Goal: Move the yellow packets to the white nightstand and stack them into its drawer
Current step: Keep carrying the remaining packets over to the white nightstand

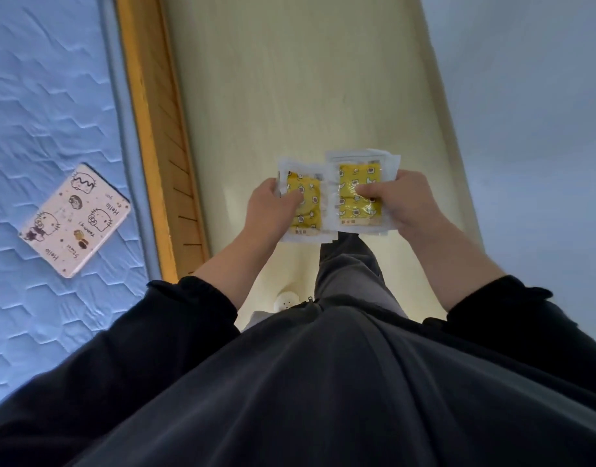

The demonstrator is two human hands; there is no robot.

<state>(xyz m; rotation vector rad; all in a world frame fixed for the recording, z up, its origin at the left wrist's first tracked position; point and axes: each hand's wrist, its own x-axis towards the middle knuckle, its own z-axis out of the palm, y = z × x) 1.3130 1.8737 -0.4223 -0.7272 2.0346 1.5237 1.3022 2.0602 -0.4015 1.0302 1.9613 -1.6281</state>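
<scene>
Pale wood-grain floor point(290, 79) filled the middle of the frame, with a blue quilted mattress point(47, 96) and its orange bed frame point(155, 129) down the left side and a grey wall point(525, 96) along the right. A pink cartoon-printed booklet point(76, 220) lay on the mattress at centre left. Neither the white nightstand nor its drawer appeared anywhere in view.

The yellow packets hung at centre frame, above the floor, split into two bundles. The left hand point(273, 207) pinched the left bundle point(305, 203), thumb pressed on top and the remaining fingers hidden beneath. The right hand point(404, 200) pinched the right bundle point(359, 193) the same way. The bundles overlapped slightly at their inner edges, and each looked like several clear-edged sachets fanned unevenly, corners out of line.

The risk, as I judged it, lay in that looseness. Slick film wrappers held by one thumb pinch could slide against each other, and a lower packet might slip free and drop to the floor during the carry. With both hands full, neither was free to pull the drawer open, so one bundle would have to be set down or merged into the other. That transfer seemed the likeliest point for a spill. Uneven edges would also make a tidy stack harder.
</scene>
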